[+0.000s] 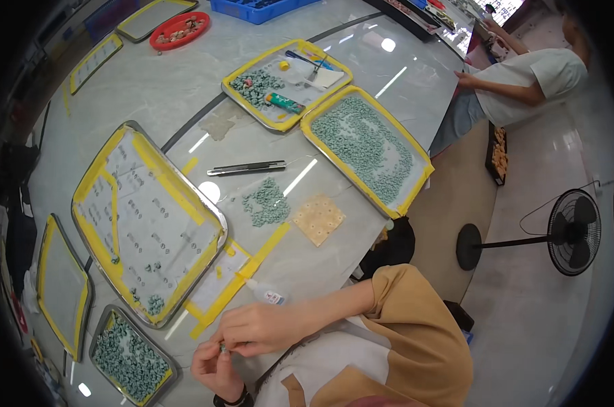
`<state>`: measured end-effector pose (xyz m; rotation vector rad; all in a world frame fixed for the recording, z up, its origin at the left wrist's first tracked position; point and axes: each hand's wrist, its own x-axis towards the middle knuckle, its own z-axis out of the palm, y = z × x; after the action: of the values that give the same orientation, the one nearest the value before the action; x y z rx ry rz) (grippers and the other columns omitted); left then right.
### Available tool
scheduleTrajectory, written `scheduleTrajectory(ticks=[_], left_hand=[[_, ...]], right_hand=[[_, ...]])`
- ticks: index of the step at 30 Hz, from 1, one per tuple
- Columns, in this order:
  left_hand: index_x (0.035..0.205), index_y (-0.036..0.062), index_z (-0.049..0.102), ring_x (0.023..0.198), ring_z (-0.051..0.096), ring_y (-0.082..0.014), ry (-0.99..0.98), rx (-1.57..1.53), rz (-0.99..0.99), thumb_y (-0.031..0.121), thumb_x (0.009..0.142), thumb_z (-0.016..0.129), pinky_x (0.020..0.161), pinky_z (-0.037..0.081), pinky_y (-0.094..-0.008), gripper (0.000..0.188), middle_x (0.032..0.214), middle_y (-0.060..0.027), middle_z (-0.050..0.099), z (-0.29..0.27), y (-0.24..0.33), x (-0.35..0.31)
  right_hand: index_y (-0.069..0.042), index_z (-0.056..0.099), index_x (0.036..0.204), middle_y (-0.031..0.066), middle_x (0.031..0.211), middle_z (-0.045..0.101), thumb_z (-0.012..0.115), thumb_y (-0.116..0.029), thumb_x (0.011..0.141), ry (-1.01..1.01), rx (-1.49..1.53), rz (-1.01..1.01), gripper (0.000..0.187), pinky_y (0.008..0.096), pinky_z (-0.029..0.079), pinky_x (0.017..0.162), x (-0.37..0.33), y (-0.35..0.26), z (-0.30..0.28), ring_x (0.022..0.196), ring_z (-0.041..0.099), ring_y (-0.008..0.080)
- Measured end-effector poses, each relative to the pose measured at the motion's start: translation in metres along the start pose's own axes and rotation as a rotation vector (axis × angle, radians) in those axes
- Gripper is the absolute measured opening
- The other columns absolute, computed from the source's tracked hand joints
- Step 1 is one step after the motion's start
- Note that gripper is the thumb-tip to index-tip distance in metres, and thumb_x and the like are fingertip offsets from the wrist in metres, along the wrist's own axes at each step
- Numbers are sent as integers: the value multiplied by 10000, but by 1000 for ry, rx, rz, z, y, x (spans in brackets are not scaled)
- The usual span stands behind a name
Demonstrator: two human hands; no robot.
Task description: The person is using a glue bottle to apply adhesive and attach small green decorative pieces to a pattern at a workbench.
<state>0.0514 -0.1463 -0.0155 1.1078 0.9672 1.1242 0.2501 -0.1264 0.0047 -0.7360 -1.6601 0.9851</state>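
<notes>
Near the lower edge, my right hand (pixel 261 328) and my left hand (pixel 213 366) meet, fingertips pinched together. Between them is a tiny greenish piece (pixel 223 347), mostly covered by the fingers; its exact kind is too small to tell. A black band circles my left wrist. Just beyond my right hand lies a small white squeeze bottle (pixel 267 294). Left of my hands, a small tray (pixel 173 375) holds many green bead-like pieces. A large yellow-taped tray (pixel 220 234) with patterned white lining has a few such pieces in its near corner.
Farther off are a loose pile of green pieces (pixel 266 203), a tan square sheet (pixel 319 220), a black slim tool (pixel 246 168), a full tray of pieces (pixel 423 178) and a tray with tools (pixel 227 87). A co-worker (pixel 524 81) and a fan (pixel 573 232) are at right.
</notes>
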Motion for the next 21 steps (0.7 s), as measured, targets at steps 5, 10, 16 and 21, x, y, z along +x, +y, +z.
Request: scheduleTrajectory(ticks=[5, 10, 16, 21], left_hand=[[987, -12, 539, 907, 543, -170, -30, -41, -41, 18, 799, 608, 766, 457, -291, 203, 1015, -99, 562, 1, 6, 5], [939, -30, 553, 854, 561, -189, 41, -152, -52, -54, 774, 573, 718, 473, -260, 167, 954, -134, 556, 27, 25, 15], [944, -29, 562, 886, 572, -200, -46, -108, -50, -81, 768, 581, 731, 488, -263, 185, 957, -145, 567, 17, 27, 19], [956, -43, 589, 934, 589, -207, -160, -87, -76, -134, 766, 597, 805, 497, -296, 210, 998, -157, 585, 7, 34, 29]], right_hand=[[-15, 549, 834, 102, 916, 608, 647, -26, 740, 12, 13, -28, 136, 367, 487, 696, 2, -2, -4, 847, 590, 289], [-12, 593, 926, 125, 1049, 638, 658, -1, 768, 54, 95, 85, 172, 350, 512, 761, 5, -6, -9, 944, 615, 282], [-11, 583, 858, 125, 1025, 640, 645, -12, 751, 94, 85, 97, 124, 358, 506, 742, 8, -13, -8, 889, 615, 288], [-12, 601, 864, 132, 1026, 657, 663, 31, 730, 79, 57, 100, 154, 343, 517, 735, 14, -6, -6, 889, 629, 274]])
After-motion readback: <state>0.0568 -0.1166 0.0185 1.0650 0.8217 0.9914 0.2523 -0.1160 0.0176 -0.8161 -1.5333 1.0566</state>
